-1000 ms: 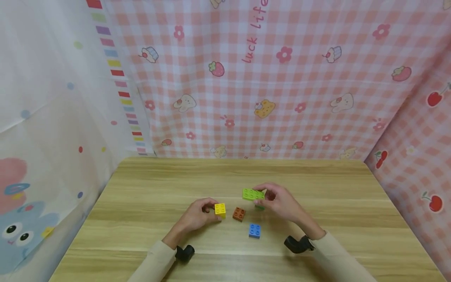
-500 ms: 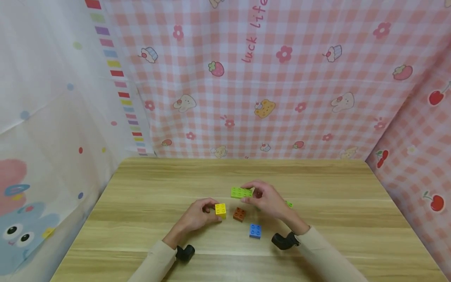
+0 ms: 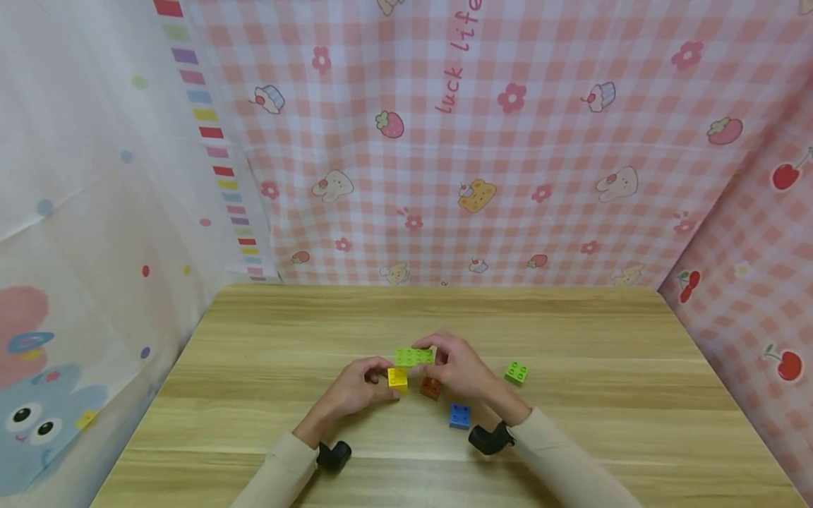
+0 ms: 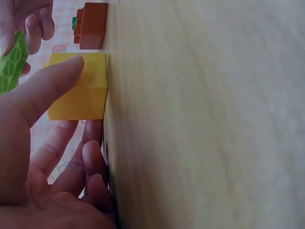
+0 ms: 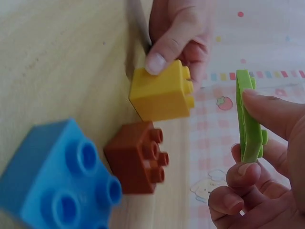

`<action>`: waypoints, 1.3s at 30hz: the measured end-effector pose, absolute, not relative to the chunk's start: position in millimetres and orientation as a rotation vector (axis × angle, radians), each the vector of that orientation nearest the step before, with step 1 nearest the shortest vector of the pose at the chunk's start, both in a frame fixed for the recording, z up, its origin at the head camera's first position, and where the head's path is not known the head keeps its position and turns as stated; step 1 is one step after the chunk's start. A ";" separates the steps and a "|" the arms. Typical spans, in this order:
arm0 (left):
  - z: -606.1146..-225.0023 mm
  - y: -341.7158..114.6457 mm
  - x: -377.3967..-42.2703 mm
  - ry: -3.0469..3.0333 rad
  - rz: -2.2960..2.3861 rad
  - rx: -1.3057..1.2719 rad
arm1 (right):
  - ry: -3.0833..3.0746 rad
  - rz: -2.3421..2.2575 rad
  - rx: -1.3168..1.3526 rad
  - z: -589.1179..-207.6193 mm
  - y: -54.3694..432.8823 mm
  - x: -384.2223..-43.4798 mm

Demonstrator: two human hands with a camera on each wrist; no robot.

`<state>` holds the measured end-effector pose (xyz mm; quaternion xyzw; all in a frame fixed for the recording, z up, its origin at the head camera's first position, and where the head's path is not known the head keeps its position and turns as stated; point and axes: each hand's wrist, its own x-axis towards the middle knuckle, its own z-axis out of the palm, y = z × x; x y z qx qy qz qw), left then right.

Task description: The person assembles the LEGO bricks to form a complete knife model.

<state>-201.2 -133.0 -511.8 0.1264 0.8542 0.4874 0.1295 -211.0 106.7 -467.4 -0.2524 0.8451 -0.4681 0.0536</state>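
My left hand (image 3: pixel 356 388) pinches a yellow toy building brick (image 3: pixel 398 382) that stands upright on the table, studs up. In the left wrist view the thumb lies along one side of the brick (image 4: pixel 78 93). Between thumb and fingers, my right hand (image 3: pixel 466 370) holds a flat lime-green studded plate (image 3: pixel 409 358). This plate is raised above the table and overlaps the back of the yellow brick in the head view. A brown brick (image 3: pixel 430 389) stands just right of the yellow one, partly covered by my right fingers.
A blue brick (image 3: pixel 460 416) sits in front of the brown one, near my right wrist. Farther right is a small lime-green brick (image 3: pixel 516 373). Behind the brown brick, a sliver of a dark green piece (image 4: pixel 74 24) shows. Patterned cloth (image 3: pixel 444 176) hangs behind the wooden table (image 3: pixel 305 317).
My right hand has moved left with the lime-green plate, up to the yellow brick. The small lime-green brick on the right has come into view. My left hand has stayed still.
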 end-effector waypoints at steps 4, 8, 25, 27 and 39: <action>-510.9 -133.9 -201.0 2.460 1.431 0.370 | 2.543 -1.425 -0.746 -471.1 98.6 -210.2; -508.9 -133.9 -199.8 2.439 1.442 0.363 | 2.519 -1.419 -0.732 -473.2 91.9 -209.4; -508.5 -132.7 -199.4 2.423 1.458 0.376 | 2.538 -1.316 -0.810 -482.5 81.3 -209.4; -509.1 -132.7 -199.7 2.422 1.460 0.372 | 2.541 -1.311 -0.807 -484.2 80.4 -209.6; -510.2 -133.3 -200.0 2.397 1.477 0.367 | 2.576 -1.243 -0.874 -485.3 78.7 -208.4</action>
